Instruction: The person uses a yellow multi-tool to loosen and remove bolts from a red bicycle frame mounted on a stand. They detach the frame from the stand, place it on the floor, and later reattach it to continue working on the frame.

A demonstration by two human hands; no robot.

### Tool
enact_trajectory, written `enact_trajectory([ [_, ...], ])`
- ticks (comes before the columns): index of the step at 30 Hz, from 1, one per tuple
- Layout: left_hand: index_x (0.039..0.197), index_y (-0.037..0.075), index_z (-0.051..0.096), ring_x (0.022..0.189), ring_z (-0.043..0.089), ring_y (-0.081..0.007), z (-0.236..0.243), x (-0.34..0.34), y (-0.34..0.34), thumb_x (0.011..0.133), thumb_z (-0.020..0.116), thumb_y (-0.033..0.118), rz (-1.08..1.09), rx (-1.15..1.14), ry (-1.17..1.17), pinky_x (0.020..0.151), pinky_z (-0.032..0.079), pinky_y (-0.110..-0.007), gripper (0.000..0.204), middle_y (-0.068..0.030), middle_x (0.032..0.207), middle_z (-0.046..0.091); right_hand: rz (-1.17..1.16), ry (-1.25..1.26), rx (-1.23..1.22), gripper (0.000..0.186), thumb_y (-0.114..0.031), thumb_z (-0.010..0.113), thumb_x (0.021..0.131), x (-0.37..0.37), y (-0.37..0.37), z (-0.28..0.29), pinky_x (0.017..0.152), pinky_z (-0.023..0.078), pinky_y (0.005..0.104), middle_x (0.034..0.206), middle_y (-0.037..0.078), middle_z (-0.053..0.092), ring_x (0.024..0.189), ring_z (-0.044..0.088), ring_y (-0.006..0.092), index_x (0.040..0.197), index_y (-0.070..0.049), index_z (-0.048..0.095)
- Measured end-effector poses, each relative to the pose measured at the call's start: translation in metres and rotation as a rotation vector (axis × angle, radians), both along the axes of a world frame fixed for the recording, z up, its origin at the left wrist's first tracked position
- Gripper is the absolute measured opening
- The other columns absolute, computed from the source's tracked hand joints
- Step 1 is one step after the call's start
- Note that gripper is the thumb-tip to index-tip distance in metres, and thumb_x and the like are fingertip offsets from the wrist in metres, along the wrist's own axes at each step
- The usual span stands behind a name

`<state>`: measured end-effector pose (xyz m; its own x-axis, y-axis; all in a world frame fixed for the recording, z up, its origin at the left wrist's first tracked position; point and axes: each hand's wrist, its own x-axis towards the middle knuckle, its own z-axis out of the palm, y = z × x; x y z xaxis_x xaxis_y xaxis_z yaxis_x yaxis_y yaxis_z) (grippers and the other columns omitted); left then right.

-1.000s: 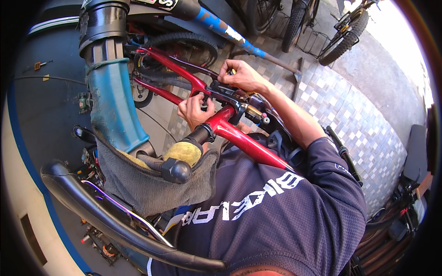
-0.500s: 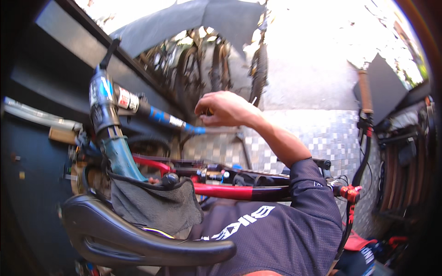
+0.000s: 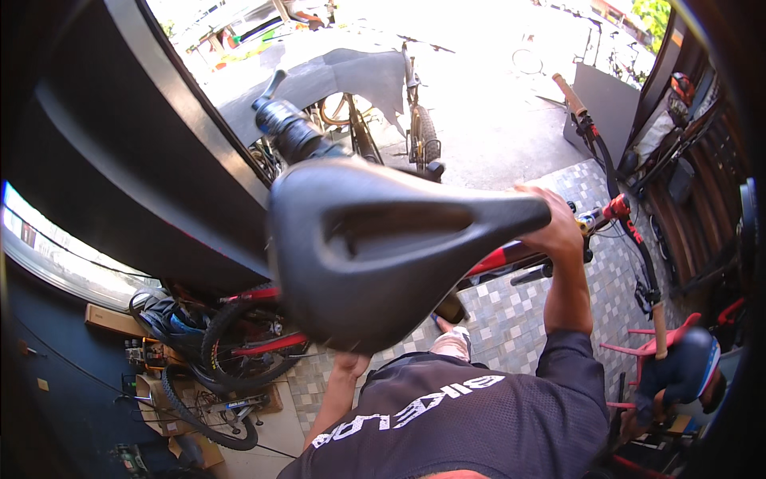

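A black bike saddle (image 3: pixel 383 239) with a long slot fills the middle of the view. Against the far side of its nose is my right hand (image 3: pixel 558 225), its knuckles bent and its fingertips hidden behind the saddle. A red-and-black bike tube (image 3: pixel 503 259) runs close to that hand; whether the fingers wrap it cannot be made out. Below the saddle's wide rear, my left hand (image 3: pixel 349 363) shows only in part, its fingers covered. The repair stand's blue-and-black head (image 3: pixel 289 128) with its lever rises behind the saddle.
Handlebars with brown grips (image 3: pixel 570 94) reach out on the right. A person (image 3: pixel 678 371) bends low beside a red chair (image 3: pixel 670 334). At left are a bike wheel (image 3: pixel 227 339), a loose tyre (image 3: pixel 191 411) and a cardboard box (image 3: pixel 112 318). Parked bikes stand at the doorway.
The saddle has shifted up and now looks much larger. My right hand has left the stand's clamp arm for the saddle nose. My left hand has appeared; the grey cloth no longer shows.
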<state>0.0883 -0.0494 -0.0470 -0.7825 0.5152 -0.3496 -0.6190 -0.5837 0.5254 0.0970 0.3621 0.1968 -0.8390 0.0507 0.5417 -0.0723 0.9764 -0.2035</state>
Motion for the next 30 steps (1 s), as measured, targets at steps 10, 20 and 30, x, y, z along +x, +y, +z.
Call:
enact_trajectory([
  [10, 0.094, 0.010, 0.067, 0.088, 0.068, -0.0217, -0.015, 0.016, 0.024, 0.108, 0.053, 0.050, -0.392, 0.070, -0.199, 0.084, 0.057, -0.041, 0.045, -0.0069, 0.095, 0.070, 0.202, -0.753, -0.189, 0.019, -0.026, 0.066, 0.087, 0.073, -0.203, -0.072, 0.084, 0.055, 0.0476, 0.099, 0.013, 0.070, 0.095, 0.071, 0.0353, 0.093, -0.009, 0.073],
  [20, 0.091, 0.012, 0.062, 0.072, 0.061, -0.0185, -0.027, 0.050, 0.010, 0.111, 0.046, 0.046, -0.182, -0.134, -0.224, 0.064, 0.052, -0.037, 0.043, -0.0037, 0.079, 0.062, 0.166, -0.536, -0.560, 0.024, -0.024, 0.078, 0.089, 0.107, -0.257, -0.129, 0.079, 0.057, 0.0406, 0.102, 0.010, 0.072, 0.087, 0.073, 0.0282, 0.109, -0.010, 0.077],
  [30, 0.112, 0.007, 0.062, 0.056, 0.046, -0.0109, 0.003, 0.101, 0.012, 0.097, 0.044, 0.080, -0.526, 0.161, -0.341, 0.045, 0.033, -0.025, 0.077, -0.0019, 0.070, 0.055, 0.282, 0.442, -1.981, 0.012, -0.007, 0.066, 0.103, 0.125, -0.243, -0.190, 0.091, 0.054, 0.0344, 0.095, 0.003, 0.061, 0.090, 0.064, 0.0144, 0.110, -0.009, 0.056],
])
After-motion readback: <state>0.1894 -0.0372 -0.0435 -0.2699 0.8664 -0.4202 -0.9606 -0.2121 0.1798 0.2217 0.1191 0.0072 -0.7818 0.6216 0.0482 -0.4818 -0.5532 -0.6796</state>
